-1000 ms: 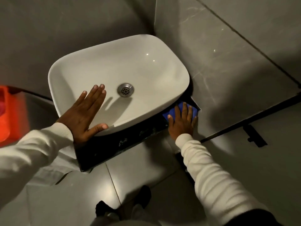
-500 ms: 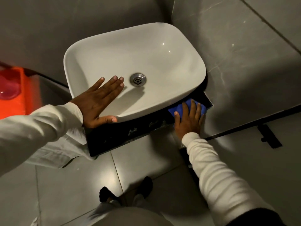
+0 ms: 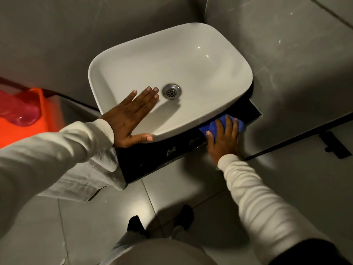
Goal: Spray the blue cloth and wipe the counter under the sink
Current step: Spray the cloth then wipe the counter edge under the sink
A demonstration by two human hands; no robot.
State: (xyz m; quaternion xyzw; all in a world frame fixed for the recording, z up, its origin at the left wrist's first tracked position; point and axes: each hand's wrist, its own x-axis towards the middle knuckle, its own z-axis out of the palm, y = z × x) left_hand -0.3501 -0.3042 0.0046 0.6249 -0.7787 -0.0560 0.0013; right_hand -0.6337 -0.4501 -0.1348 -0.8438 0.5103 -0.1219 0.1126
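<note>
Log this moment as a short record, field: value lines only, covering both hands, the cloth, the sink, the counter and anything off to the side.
left hand: flat and open, palm on the near rim of the sink, fingers reaching into the basin
right hand: pressed flat on the blue cloth
blue cloth: on the counter, at the sink's right front edge
sink: white basin, metal drain uncovered, looks empty
counter: black, light smudges on the front strip
off to the side: orange container at left
spray bottle: not in view
</note>
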